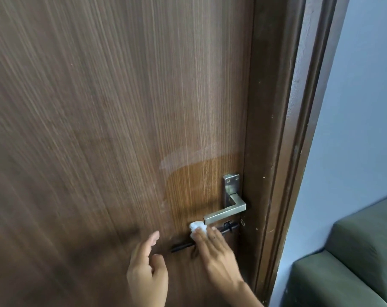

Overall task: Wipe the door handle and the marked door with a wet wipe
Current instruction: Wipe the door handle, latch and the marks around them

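A dark brown wood-grain door fills most of the view. Its metal lever handle sits low on the right side, on a steel backplate. My right hand presses a crumpled white wet wipe flat against the door, just below the lever's free end. A wet, darker patch with pale streaks along its top shows on the door left of the handle. My left hand hovers near the door with fingers apart, holding nothing.
A black sliding bolt runs across the door under the handle, partly hidden by my right hand. The dark door frame stands to the right, then a pale blue wall. A green sofa is at the lower right.
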{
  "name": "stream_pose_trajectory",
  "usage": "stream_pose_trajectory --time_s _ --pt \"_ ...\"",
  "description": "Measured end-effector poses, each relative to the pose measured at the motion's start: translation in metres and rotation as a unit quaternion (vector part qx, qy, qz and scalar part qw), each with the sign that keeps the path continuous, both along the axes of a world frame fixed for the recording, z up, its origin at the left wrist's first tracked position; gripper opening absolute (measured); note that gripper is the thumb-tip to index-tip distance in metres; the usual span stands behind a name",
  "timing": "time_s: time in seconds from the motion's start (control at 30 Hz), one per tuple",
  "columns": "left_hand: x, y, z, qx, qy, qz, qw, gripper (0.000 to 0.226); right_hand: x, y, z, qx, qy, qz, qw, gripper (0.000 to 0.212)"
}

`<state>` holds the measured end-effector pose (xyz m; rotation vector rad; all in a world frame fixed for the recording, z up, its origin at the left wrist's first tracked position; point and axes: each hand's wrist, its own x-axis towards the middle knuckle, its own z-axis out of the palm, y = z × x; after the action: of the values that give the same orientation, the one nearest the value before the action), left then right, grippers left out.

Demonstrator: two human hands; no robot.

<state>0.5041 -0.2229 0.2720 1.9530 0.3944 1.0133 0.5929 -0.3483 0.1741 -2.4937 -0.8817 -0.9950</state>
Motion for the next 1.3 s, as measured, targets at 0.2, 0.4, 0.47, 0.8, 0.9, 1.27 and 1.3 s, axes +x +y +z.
stream_pose_trajectory --time_s 0.2,0.4,0.47,0.8,0.9,1.27,1.3 --pt "0.0 0.002 -0.005 0.003 -0.004 0.007 1.0 0.05 0.029 -0.057 0.011 0.063 0.027 -0.114 0.991 0.039" --pt "0.002 -0.005 -0.008 0.014 -0.004 0.003 1.0 0.051 0.015 -0.02 0.011 0.166 0.078 -0.162 0.97 0.036" --pt "0.003 -0.005 -0.007 0.014 -0.009 0.005 1.0 0.051 0.003 0.002 0.01 0.174 0.075 -0.113 0.975 0.044" --pt "0.005 -0.005 0.012 0.032 -0.054 -0.008 0.998 0.046 0.006 0.064 0.115 0.211 -0.121 0.056 0.968 0.031" --pt "0.004 -0.007 0.012 0.026 -0.049 -0.02 0.998 0.047 0.013 0.049 0.134 0.215 -0.128 0.041 0.967 0.033" --pt "0.009 -0.027 0.002 0.037 -0.029 -0.012 0.999 0.04 0.034 0.016 0.155 0.37 -0.02 -0.019 0.929 0.039" --pt "0.01 -0.029 0.003 0.033 -0.028 -0.014 0.999 0.038 0.027 0.026 0.155 0.346 -0.027 0.0 0.938 0.038"
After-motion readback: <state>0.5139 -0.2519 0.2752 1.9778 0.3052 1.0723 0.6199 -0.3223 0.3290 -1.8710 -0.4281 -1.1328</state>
